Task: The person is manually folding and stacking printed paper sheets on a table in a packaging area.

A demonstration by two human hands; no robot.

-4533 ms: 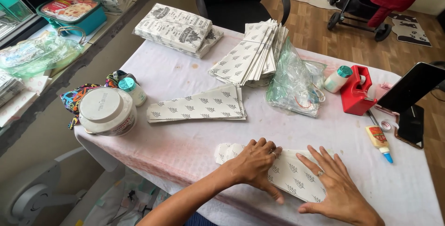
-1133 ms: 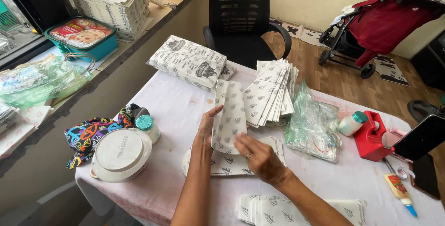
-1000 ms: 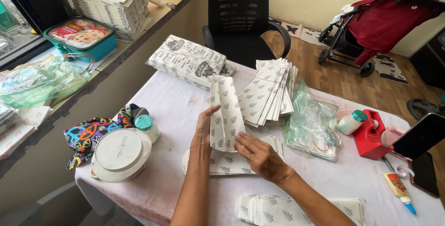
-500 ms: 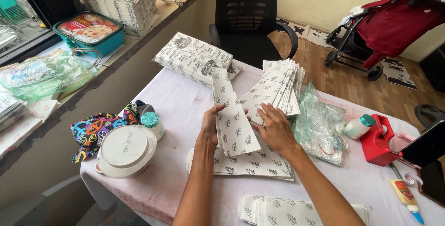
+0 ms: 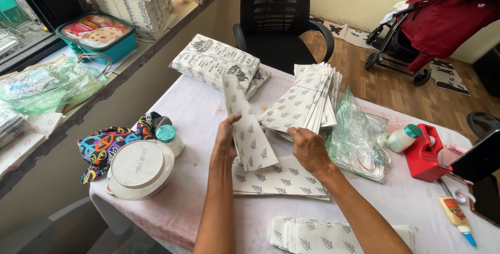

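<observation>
My left hand (image 5: pixel 227 140) holds a long folded white paper bag with a leaf print (image 5: pixel 247 124) upright above the table. My right hand (image 5: pixel 308 147) reaches into a leaning stack of the same printed bags (image 5: pixel 307 100), fingers on its lower edge. Under both hands lies a flat pile of printed bags (image 5: pixel 284 181). Another pile of printed bags (image 5: pixel 333 236) lies at the table's front edge, beside my right forearm.
A white round lidded tub (image 5: pixel 139 168), a small green-capped jar (image 5: pixel 169 138) and a colourful cloth (image 5: pixel 104 144) sit at left. Wrapped bundle (image 5: pixel 213 64) at back, clear plastic bag (image 5: pixel 359 139), red tape dispenser (image 5: pixel 424 152), glue tube (image 5: pixel 458 215), black office chair (image 5: pixel 281 19), red stroller (image 5: pixel 442 19).
Both hands left the flat bag at the front edge. My left hand raised one folded bag upright, and my right hand moved from it to the leaning stack.
</observation>
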